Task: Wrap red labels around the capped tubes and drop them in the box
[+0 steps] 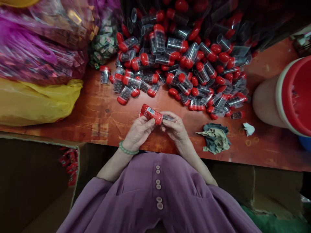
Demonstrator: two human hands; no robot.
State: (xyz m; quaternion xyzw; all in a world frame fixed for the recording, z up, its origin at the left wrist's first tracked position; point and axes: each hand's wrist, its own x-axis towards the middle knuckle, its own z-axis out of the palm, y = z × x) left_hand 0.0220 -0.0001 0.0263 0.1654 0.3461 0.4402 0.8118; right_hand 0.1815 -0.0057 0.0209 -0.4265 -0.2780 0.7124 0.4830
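Observation:
Between my two hands is a clear plastic tube (168, 118) with a red printed wrapper (151, 112) over its left part; a white barcode label shows on the wrapper. My left hand (140, 132), with a green bead bracelet at the wrist, pinches the wrapper from below. My right hand (177, 128) grips the clear end of the tube, thumb on top. Beyond my hands lies a large heap of clear tubes with red caps (184, 82), many showing dark contents. What is inside the held tube is mostly hidden by my fingers.
Crumpled cloth (216, 138) and a white scrap (249, 129) lie on the reddish table (119, 129) at right, near rubber bands. A white bucket with a red top (269, 97) stands far right. Bulging bags (36, 100) fill the left. Below, a cardboard box (75, 174) holds red packets.

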